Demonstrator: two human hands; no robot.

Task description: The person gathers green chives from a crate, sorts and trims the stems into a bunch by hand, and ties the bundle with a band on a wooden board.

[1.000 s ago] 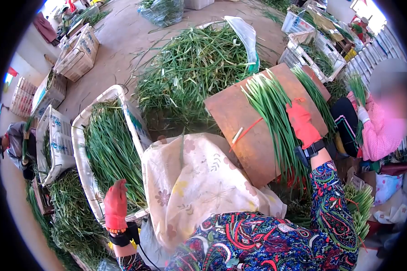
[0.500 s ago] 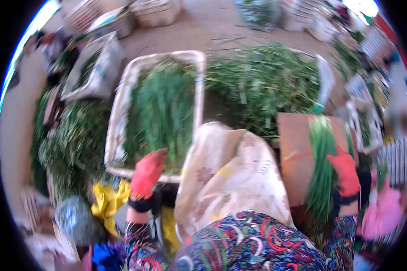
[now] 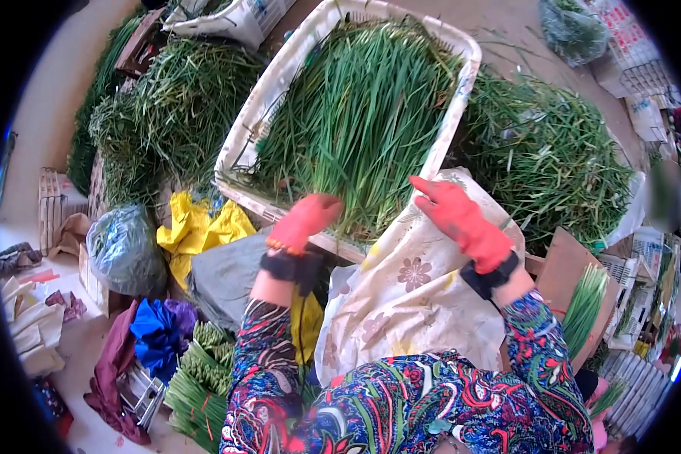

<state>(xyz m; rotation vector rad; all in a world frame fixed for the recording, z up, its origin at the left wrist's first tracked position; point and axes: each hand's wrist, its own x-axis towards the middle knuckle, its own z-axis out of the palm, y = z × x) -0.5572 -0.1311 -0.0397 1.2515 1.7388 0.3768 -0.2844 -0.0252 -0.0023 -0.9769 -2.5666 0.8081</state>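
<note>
Long garlic chives [image 3: 371, 113] fill a white plastic crate [image 3: 454, 125] before me, their pale ends towards me. My left hand [image 3: 304, 222], in a red-orange rubber glove, is at the crate's near edge beside those ends. Its fingers are curled together, and whatever they hold, if anything, is hidden. Over the crate's near right corner is my right hand [image 3: 465, 225], gloved alike, thumb and forefinger apart and nothing in it. A floral cloth [image 3: 412, 303] lies across my lap beneath it. To the right, a bunch of chives [image 3: 585, 310] rests on a brown board [image 3: 564, 265].
Loose green leaves heap up at the right [image 3: 545, 151] and left [image 3: 178, 113] of the crate. A yellow bag [image 3: 200, 234] and a stuffed clear plastic bag [image 3: 126, 250] sit at left. Tied bundles [image 3: 200, 382] lie low beside my left arm.
My view has turned rightward down and closer to the crate. My right hand has left the chive bunch on the board and come over to the crate; my left hand stays at its near edge.
</note>
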